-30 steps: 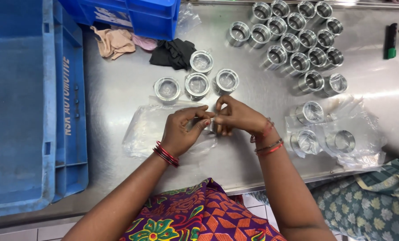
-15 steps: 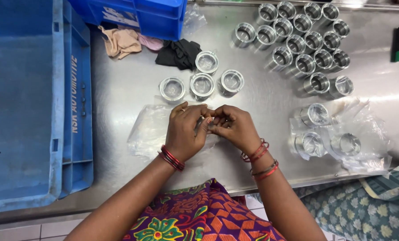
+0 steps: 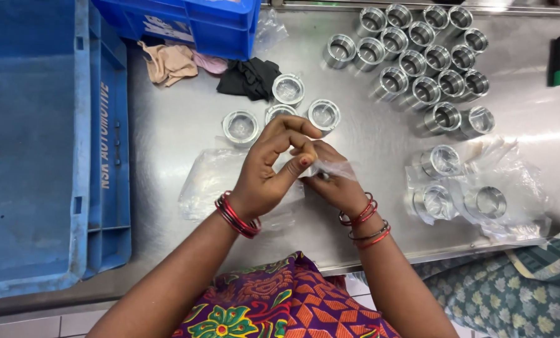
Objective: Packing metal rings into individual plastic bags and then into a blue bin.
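Left hand (image 3: 264,172) has lifted; both hands' grips pinch a thin, slippery clear bag (image 3: 330,168) mid-frame; best held by its edge.

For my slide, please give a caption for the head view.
Two hands pinch a clear plastic bag above a steel table.

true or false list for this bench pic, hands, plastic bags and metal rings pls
1. Both hands, left hand and right hand, meet over a clear plastic bag. True.
2. The bare metal rings are stacked in one tall tower. False: they lie side by side on the steel table.
3. A blue crate stands at the table's far edge. True.
4. The black cloth lies inside the crate. False: it lies on the table.
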